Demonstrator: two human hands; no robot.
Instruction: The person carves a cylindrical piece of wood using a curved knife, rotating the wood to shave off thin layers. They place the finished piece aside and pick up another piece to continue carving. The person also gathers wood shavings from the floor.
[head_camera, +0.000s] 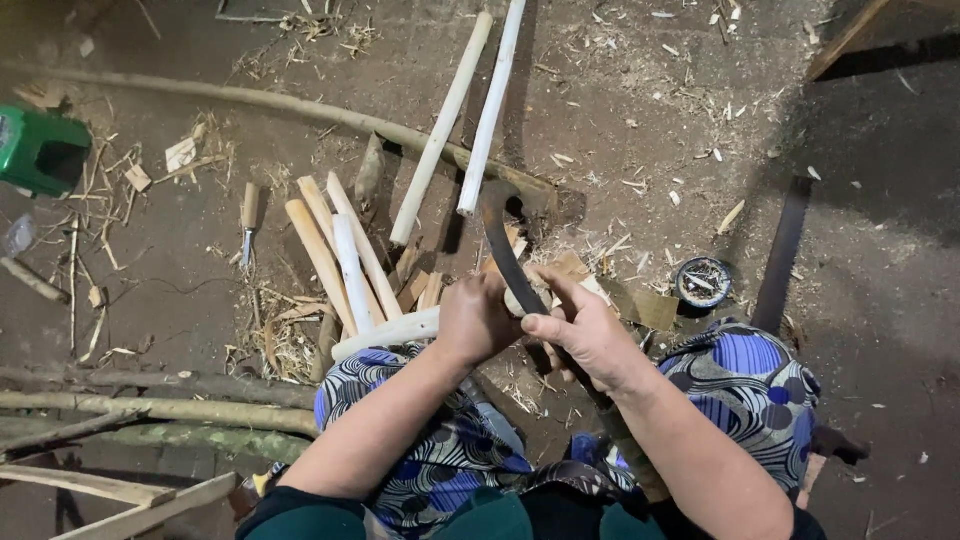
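Note:
My left hand (475, 320) is closed around a pale peeled stick (385, 335) that lies across my left knee and points left. My right hand (585, 330) grips a long dark curved blade (505, 255), its tip pointing away from me above both hands. The blade's edge rests at the end of the stick between the two hands. Blue and black patterned cloth (745, 375) covers my knees below the hands.
Several peeled sticks (335, 250) lean in a pile left of the hands; two long white poles (470, 110) lie beyond. A small knife (248, 225), a green container (40, 150), a round tin (703, 281), rough branches (150, 410) and wood shavings lie on the dirt floor.

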